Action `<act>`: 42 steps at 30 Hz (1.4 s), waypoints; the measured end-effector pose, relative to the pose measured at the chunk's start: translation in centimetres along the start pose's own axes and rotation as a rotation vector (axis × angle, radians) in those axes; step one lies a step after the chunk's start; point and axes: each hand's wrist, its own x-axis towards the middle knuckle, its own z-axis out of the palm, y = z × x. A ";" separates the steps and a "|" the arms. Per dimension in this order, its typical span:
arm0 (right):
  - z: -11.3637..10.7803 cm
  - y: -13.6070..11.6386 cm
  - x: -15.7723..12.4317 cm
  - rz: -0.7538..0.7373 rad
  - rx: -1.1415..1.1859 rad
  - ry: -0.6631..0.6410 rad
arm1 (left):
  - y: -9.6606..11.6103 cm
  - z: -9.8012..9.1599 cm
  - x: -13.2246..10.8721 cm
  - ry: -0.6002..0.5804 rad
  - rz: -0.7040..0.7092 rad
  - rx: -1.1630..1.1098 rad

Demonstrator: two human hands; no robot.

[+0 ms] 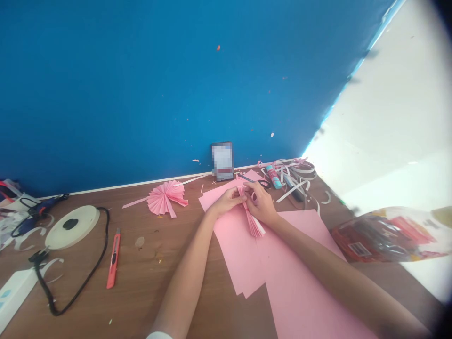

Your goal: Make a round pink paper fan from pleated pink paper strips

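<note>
Both hands meet over the pink sheets, pinching a pleated strip of pink paper (pixel 253 224). My left hand (pixel 227 201) grips its upper part from the left, thumb toward the folds. From the right, my right hand (pixel 260 202) closes its fingers on the same end. The lower pleats fan out slightly toward me, showing a white edge. Flat pink sheets (pixel 243 263) lie beneath and to the right. A pink pleated paper rosette (pixel 165 197) with a paper tail rests to the left. Scissors (pixel 263 182) lie just behind my right hand, partly hidden.
A phone (pixel 222 161) leans against the blue wall. A glue stick (pixel 274 176) sits among paper strips (pixel 296 169) at the back right. Leftward lie a red utility knife (pixel 113 259), a white disc (pixel 72 227), a black cable (pixel 102 259) and a power strip (pixel 16 292). A plastic bag (pixel 381 235) stands right.
</note>
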 end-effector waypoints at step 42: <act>0.5 0.3 -0.1 0.072 -0.041 0.064 | -0.4 -0.3 0.2 0.023 -0.001 0.037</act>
